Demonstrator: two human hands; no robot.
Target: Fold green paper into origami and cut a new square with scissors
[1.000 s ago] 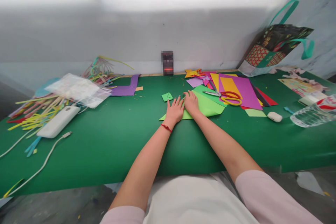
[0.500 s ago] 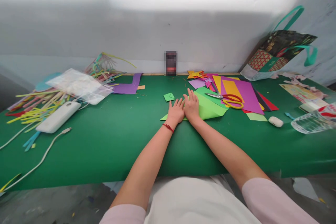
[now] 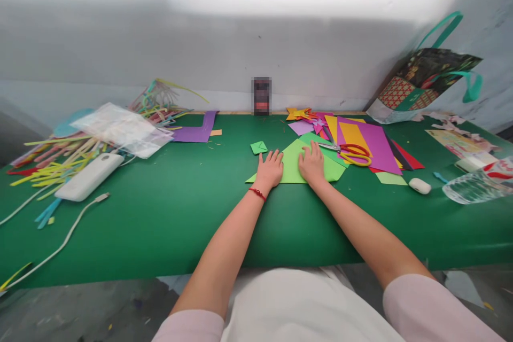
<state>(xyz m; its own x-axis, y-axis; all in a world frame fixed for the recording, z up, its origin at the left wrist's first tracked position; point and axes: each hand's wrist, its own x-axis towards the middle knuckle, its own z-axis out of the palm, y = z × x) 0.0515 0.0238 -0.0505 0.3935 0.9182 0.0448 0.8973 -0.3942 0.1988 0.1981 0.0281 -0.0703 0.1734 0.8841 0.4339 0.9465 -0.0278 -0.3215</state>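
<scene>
A light green sheet of paper point(image 3: 292, 163), folded into a triangle, lies on the green table point(image 3: 160, 214). My left hand point(image 3: 270, 168) rests flat on its left part with the fingers spread. On the right part of the sheet lies my right hand point(image 3: 311, 163), its fingers stretched out and slightly bent. Just beyond my left hand sits a small folded green paper piece point(image 3: 258, 147). Scissors with red and yellow handles point(image 3: 355, 154) lie to the right of my right hand, on a stack of coloured paper point(image 3: 380, 147).
At the left are many paper strips point(image 3: 52, 171), a clear plastic bag point(image 3: 120, 128), a white power bank point(image 3: 88, 177) and a cable point(image 3: 72, 230). Folded paper stars point(image 3: 298, 114) and a phone point(image 3: 262, 96) stand at the back. A bottle point(image 3: 476, 184) and a tote bag point(image 3: 417, 85) are at the right.
My right hand has slid right across the green sheet, away from my left hand. The sheet now lies flatter. My left hand has stayed in place.
</scene>
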